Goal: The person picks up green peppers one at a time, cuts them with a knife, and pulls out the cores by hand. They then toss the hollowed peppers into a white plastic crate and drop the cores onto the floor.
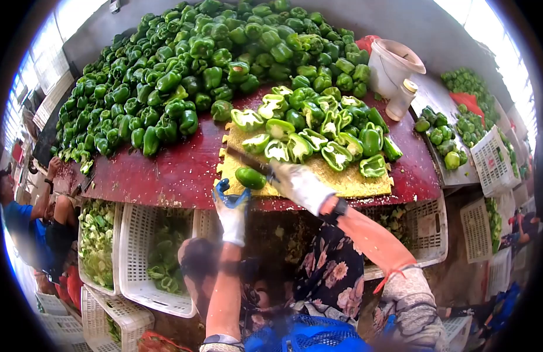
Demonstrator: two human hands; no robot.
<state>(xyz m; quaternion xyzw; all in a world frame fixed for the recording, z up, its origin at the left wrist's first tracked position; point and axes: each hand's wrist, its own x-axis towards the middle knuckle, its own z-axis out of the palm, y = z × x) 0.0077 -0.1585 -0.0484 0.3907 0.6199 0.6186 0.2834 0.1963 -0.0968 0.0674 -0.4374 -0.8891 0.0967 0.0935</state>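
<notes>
My right hand (pixel 301 186), in a white glove, is closed round a knife (pixel 247 159). Its dark blade points left, just above a whole green bell pepper (pixel 250 178) near the front edge of a yellow foam mat (pixel 353 189). My left hand (pixel 231 206), in a white glove with blue fingertips, is at the table edge just below that pepper. Its fingers are apart and nothing shows between them. Halved green peppers (pixel 299 146), several with pale insides facing up, lie on the mat beyond the knife.
A large heap of whole peppers (pixel 160 82) covers the back of the red table (pixel 166 183). At the back right stand a white bucket (pixel 389 73) and a jar (pixel 401 101). White crates (pixel 131 246) sit below the front edge. Another person (pixel 40 217) is at the left.
</notes>
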